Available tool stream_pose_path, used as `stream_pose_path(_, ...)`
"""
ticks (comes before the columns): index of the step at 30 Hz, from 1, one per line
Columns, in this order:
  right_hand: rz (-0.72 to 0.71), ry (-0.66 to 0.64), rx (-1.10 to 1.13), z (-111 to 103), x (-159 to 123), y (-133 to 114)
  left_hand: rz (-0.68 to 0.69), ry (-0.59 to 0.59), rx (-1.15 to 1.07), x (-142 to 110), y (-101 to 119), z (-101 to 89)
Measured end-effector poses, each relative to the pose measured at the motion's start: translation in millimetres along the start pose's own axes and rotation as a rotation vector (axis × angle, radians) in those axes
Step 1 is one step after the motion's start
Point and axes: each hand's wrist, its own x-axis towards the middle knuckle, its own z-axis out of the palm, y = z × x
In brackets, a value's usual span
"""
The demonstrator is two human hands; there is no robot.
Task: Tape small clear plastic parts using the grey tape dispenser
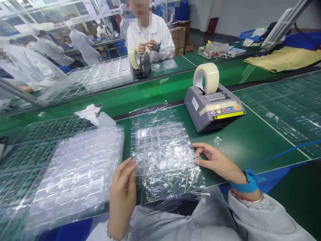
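A clear plastic bag lies flat on the bench in front of me, with a clear compartment tray inside it. My left hand is at the bag's left edge, its fingers stretched out and touching the film. At the opposite edge, my right hand has its thumb and index finger apart, their tips against the side of the bag. Neither hand grips anything. To the left is a stack of clear compartment trays.
A tape dispenser with a tape roll stands behind my right hand. Trays holding green boards lie at far left. A white spray bottle is behind the stack. Across the bench sits a co-worker beside another dispenser.
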Motion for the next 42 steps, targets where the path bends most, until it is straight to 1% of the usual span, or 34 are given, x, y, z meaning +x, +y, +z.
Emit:
stream_pose_path(4, 0.017, 0.021, 0.020, -0.3, -0.1, 0.9, -0.015, 0.041, -0.032, -1.5, 1.4, 1.5)
stream_pose_path(10, 0.031, 0.052, 0.026, -0.8, -2.0, 1.9, 0.062, 0.119, 0.116, 0.0, 4.4, 1.2)
stream_pose_path(12, 0.039, 0.069, 0.023, -0.7, -1.8, 2.5, 0.073, 0.143, 0.132, 0.9, 5.4, 1.1)
stream_pose_path(14, 0.047, 0.083, 0.021, -0.5, -1.3, 2.7, 0.071, 0.148, 0.110, 1.2, 6.4, 1.2)
stream_pose_path(19, 0.068, 0.101, 0.046, 0.2, -0.8, 2.8, 0.031, 0.139, -0.063, -0.2, 7.4, 1.7)
stream_pose_path(24, 0.076, 0.097, 0.067, 0.4, -1.0, 3.1, 0.032, 0.146, -0.048, 0.0, 6.5, 1.3)
stream_pose_path(27, 0.074, 0.091, 0.063, 0.4, -0.9, 2.2, 0.025, 0.127, -0.012, 1.3, 8.7, -0.6)
stream_pose_path(32, 0.069, 0.089, 0.044, 0.2, -1.2, 0.9, 0.018, 0.060, 0.039, 3.5, 11.5, -1.8)
stream_pose_path(37, 0.073, 0.060, 0.052, 0.1, -0.5, 0.3, 0.001, -0.023, 0.130, 6.1, 8.3, 4.1)
stream_pose_path(42, 0.075, 0.057, 0.051, 0.1, -0.2, 4.4, 0.032, -0.037, 0.166, 7.7, 1.3, 8.9)
